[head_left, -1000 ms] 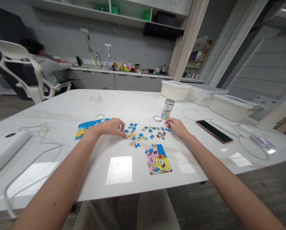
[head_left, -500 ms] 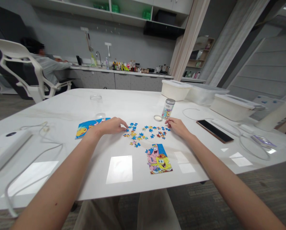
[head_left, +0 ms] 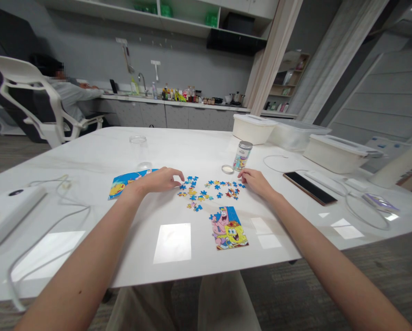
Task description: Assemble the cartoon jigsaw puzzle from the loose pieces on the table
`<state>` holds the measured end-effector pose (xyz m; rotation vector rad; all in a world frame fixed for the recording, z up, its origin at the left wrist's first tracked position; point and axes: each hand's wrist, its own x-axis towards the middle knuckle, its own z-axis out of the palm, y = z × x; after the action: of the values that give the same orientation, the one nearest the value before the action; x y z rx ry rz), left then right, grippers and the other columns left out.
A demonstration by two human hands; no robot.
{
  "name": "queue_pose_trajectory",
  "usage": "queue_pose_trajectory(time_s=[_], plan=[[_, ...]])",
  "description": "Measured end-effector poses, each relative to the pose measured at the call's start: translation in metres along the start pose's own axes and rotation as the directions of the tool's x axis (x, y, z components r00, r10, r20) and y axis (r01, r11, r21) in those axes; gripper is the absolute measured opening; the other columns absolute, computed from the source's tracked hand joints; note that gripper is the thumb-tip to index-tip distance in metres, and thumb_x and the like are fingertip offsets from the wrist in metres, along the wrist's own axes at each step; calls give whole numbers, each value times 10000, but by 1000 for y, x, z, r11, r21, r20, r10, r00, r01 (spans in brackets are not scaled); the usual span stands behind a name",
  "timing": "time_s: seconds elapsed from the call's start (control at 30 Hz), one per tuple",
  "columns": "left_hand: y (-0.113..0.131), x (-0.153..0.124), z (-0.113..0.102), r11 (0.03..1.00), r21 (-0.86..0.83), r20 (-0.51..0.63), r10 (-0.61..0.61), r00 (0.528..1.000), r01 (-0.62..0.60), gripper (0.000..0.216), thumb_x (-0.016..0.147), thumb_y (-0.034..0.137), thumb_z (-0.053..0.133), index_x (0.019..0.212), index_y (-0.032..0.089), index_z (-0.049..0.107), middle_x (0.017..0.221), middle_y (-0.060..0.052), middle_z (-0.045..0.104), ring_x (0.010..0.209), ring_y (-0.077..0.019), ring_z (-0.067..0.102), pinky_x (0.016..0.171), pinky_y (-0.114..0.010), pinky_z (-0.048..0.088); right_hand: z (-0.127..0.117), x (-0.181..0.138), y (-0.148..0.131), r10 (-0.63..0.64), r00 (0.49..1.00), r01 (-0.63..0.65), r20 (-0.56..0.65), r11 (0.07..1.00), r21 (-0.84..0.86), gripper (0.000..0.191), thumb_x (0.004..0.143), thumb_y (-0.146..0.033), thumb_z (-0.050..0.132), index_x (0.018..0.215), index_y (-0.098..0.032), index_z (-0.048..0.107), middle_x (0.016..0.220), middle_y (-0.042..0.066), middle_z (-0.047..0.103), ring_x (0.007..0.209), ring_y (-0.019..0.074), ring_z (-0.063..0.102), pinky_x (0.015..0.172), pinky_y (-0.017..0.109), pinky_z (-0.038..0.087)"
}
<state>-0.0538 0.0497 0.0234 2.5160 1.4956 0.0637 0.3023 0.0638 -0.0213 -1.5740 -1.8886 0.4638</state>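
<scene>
My left hand (head_left: 163,179) rests at the left side of a scatter of jigsaw pieces (head_left: 202,197), its thumb and index finger apart with nothing visible between them. At the right end of the pieces is my right hand (head_left: 256,181). Its fingers are loosely bent and the fingertips sit beside some blue pieces; I see nothing held. Nearer to me lies a joined section of the puzzle (head_left: 231,230), showing a yellow and a pink cartoon figure. Partly covered by my left wrist is a blue picture sheet (head_left: 121,183) with a yellow figure.
A printed tin (head_left: 243,156) stands behind my right hand, with a round lid or ring (head_left: 227,169) beside it. A clear jar (head_left: 139,149) is farther left. At right are a phone (head_left: 309,188), cables and storage boxes (head_left: 337,154). A power strip (head_left: 13,211) lies left. Another person (head_left: 71,96) sits beyond.
My left hand has drawn back slightly to the left, and its index finger and thumb are a little farther apart. My right hand and the puzzle pieces look unchanged.
</scene>
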Motion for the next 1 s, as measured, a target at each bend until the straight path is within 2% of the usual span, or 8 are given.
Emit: queue_pose_trajectory(time_s=[0.1, 0.23, 0.5, 0.63, 0.7, 0.8, 0.93, 1.0], plan=[[-2, 4, 5, 1000, -4, 4, 27, 1000, -27, 407, 846, 304, 500, 1215, 276, 668, 1003, -35, 756, 877, -183, 684, 824, -262, 466, 0, 1, 1, -1, 1000, 1, -1, 1000, 3, 245, 790, -191, 403, 768, -178, 647, 648, 9, 628, 651, 159, 578, 681, 265, 412], [-4, 7, 7, 999, -2, 13, 48, 999, -48, 368, 838, 258, 488, 1125, 280, 717, 972, -27, 758, 894, -177, 679, 833, -252, 460, 1, 2, 3, -1, 1000, 1, 0, 1000, 6, 245, 794, -186, 404, 767, -178, 647, 650, 7, 629, 652, 157, 582, 684, 264, 415], [2, -1, -3, 1000, -5, 12, -3, 1000, 4, 347, 835, 419, 522, 1054, 242, 724, 890, -51, 742, 790, -178, 670, 741, -253, 475, 1, 2, 3, -3, 1000, 3, -5, 1000, 13, 246, 798, -181, 408, 766, -181, 652, 657, 4, 638, 658, 154, 588, 677, 258, 417], [5, -3, -4, 1000, 16, 20, -20, 1000, 20, 314, 808, 418, 542, 978, 242, 739, 874, -48, 739, 793, -187, 668, 754, -264, 480, 1, 2, 3, -6, 1000, 6, -9, 1000, 12, 243, 793, -181, 416, 758, -183, 656, 648, 4, 642, 654, 153, 582, 677, 258, 417], [4, -2, -2, 1000, 22, 17, -20, 1000, 19, 327, 810, 393, 531, 1020, 238, 727, 878, -48, 742, 800, -190, 672, 764, -269, 484, 1, 1, 3, -6, 1000, 6, -9, 1000, 10, 242, 790, -182, 417, 756, -183, 657, 647, 3, 643, 654, 153, 582, 680, 258, 418], [1, 1, 0, 1000, 21, 17, 4, 1000, -5, 403, 830, 342, 500, 1181, 245, 673, 905, -42, 752, 832, -186, 680, 803, -272, 483, 1, 1, 2, -2, 1000, 2, -6, 1000, 8, 246, 789, -181, 411, 757, -183, 655, 653, 4, 643, 659, 154, 587, 683, 258, 417], [0, 4, 3, 999, 25, 18, 29, 999, -30, 390, 842, 317, 485, 1169, 252, 687, 934, -43, 759, 872, -188, 687, 850, -272, 476, 0, 1, 1, 1, 1000, -1, -2, 1000, 4, 246, 789, -182, 406, 761, -183, 651, 654, 7, 637, 658, 157, 588, 688, 261, 418], [2, 4, 5, 999, 28, -4, 16, 1000, -16, 426, 872, 349, 453, 1238, 245, 644, 964, -55, 759, 900, -202, 688, 865, -291, 477, 0, 1, 1, -2, 1000, 2, 1, 1000, 2, 246, 790, -180, 405, 757, -183, 649, 652, 6, 636, 658, 157, 587, 690, 262, 418]])
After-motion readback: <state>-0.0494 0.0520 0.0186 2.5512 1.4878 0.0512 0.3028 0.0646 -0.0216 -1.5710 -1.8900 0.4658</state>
